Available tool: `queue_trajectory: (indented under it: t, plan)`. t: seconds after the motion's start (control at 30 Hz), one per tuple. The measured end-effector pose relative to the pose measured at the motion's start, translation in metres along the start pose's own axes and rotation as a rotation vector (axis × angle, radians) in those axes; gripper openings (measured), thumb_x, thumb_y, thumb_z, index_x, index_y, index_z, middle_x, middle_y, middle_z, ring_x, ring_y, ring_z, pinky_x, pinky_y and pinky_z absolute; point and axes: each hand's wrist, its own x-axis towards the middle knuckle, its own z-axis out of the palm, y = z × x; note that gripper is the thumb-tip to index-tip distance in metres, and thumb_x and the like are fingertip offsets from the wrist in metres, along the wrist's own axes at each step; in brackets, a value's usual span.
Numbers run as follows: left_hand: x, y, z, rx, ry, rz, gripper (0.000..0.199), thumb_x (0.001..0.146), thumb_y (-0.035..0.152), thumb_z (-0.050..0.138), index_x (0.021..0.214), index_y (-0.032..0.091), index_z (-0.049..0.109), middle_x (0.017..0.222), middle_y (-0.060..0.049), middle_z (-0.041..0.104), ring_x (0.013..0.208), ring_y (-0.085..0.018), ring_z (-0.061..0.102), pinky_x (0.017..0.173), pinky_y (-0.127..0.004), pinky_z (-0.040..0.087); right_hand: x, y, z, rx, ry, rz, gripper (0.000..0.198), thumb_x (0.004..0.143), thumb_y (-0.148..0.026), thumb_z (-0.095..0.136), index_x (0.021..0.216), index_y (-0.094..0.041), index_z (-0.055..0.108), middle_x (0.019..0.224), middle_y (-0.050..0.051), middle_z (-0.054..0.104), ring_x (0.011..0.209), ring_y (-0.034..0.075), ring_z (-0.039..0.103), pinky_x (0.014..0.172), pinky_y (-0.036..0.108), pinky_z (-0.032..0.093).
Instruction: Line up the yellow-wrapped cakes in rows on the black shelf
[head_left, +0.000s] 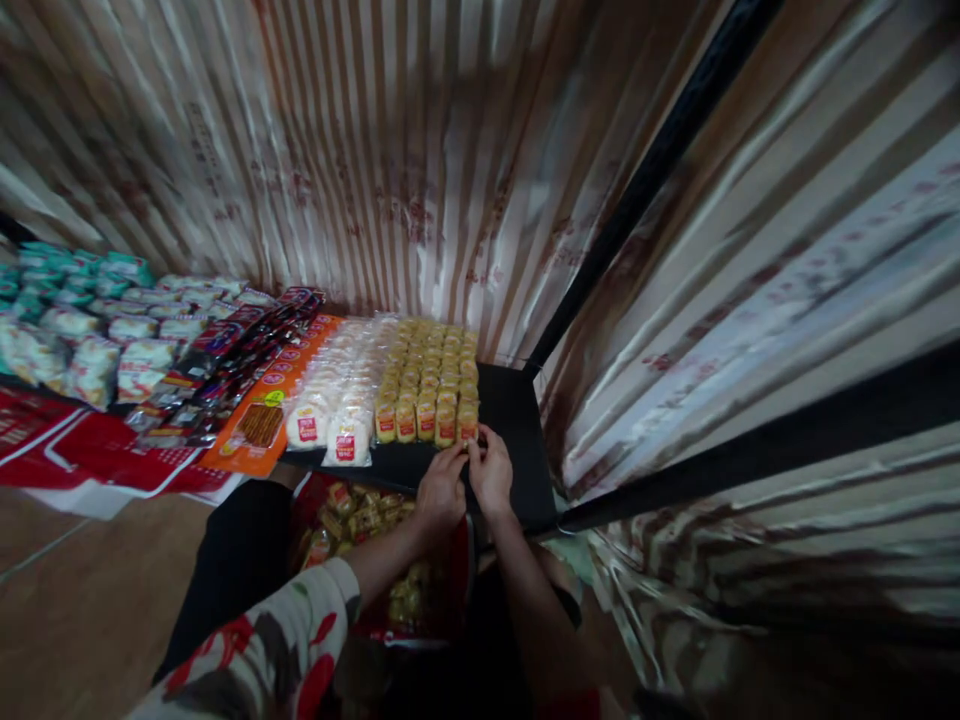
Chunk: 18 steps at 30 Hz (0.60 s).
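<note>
Close together at the front right corner of the block of yellow snack packets [425, 385] are my left hand [441, 490] and my right hand [491, 472]. Both have their fingers closed, pinching the lower end of a small yellow snack packet [467, 418] with a red label. My fingertips partly cover it. The other yellow packets stand in tight rows on a black shelf board [514, 415]. Below my left forearm, a red box [463, 565] holds many loose packets of the same yellow kind.
Left of the yellow rows lie clear-wrapped white snacks [349, 440], an orange bag [262, 428], dark packets [225, 350], and white [146, 370] and teal [124, 267] bags. Striped plastic sheeting [420, 150] hangs behind, with a dark post [637, 210] at the right.
</note>
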Motion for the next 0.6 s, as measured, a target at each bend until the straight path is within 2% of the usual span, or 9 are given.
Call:
queue_trajectory:
  t: [0.13,0.23,0.33,0.4,0.47,0.53,0.6]
  plan:
    - [-0.034,-0.003,-0.011,-0.091,0.089,0.070,0.040,0.073,0.003,0.037,0.102,0.013,0.063,0.110,-0.011,0.063,0.107,-0.020,0.054,0.097,-0.036,0.044,-0.022,-0.016,-0.004,-0.020,0.150,-0.006,0.038,0.088,-0.038,0.038,0.114,-0.015,0.056,0.110,0.015,0.057,0.102,0.026,0.051,0.085,0.042,0.045]
    - [-0.072,-0.017,-0.025,-0.140,0.032,0.032,0.030,0.080,0.009,0.038,0.092,0.017,0.064,0.092,-0.007,0.066,0.091,-0.018,0.058,0.084,-0.031,0.048,-0.056,-0.033,0.001,0.126,0.113,-0.012,0.034,0.089,-0.038,0.038,0.109,-0.017,0.057,0.099,0.011,0.062,0.086,0.021,0.058,0.076,0.035,0.048]
    - [-0.099,-0.046,-0.039,-0.081,-0.059,-0.138,0.025,0.082,0.012,0.042,0.091,0.018,0.065,0.094,-0.006,0.065,0.093,-0.019,0.057,0.086,-0.031,0.046,-0.093,-0.047,0.021,0.226,-0.146,-0.003,0.031,0.088,-0.035,0.040,0.106,-0.019,0.060,0.091,0.007,0.067,0.080,0.019,0.062,0.077,0.032,0.049]
    - [-0.105,-0.071,-0.048,0.048,-0.079,-0.312,0.029,0.084,0.011,0.039,0.097,0.017,0.064,0.103,-0.008,0.064,0.102,-0.019,0.056,0.093,-0.031,0.042,-0.112,-0.050,0.043,0.234,-0.386,-0.035,0.029,0.087,-0.031,0.041,0.102,-0.021,0.063,0.091,0.006,0.069,0.083,0.020,0.064,0.080,0.032,0.049]
    - [-0.101,-0.097,-0.056,0.201,-0.160,-0.504,0.028,0.084,0.013,0.043,0.104,0.017,0.063,0.114,-0.008,0.061,0.112,-0.020,0.052,0.098,-0.029,0.038,-0.127,-0.046,0.070,0.225,-0.608,-0.070,0.028,0.084,-0.025,0.041,0.098,-0.021,0.065,0.092,0.007,0.070,0.085,0.021,0.065,0.082,0.034,0.050]
    - [-0.093,-0.119,-0.064,0.303,-0.230,-0.670,0.031,0.081,0.013,0.049,0.110,0.014,0.061,0.121,-0.011,0.058,0.118,-0.022,0.049,0.101,-0.029,0.035,-0.140,-0.034,0.099,0.173,-0.698,-0.058,0.028,0.080,-0.021,0.043,0.097,-0.019,0.066,0.097,0.010,0.070,0.093,0.024,0.064,0.087,0.038,0.048]
    - [-0.083,-0.137,-0.071,0.349,-0.238,-0.763,0.040,0.079,0.009,0.049,0.118,0.009,0.057,0.126,-0.016,0.055,0.123,-0.025,0.046,0.103,-0.031,0.032,-0.150,-0.020,0.126,0.136,-0.754,0.042,0.029,0.077,-0.017,0.044,0.096,-0.018,0.067,0.097,0.011,0.071,0.093,0.025,0.065,0.087,0.040,0.049]
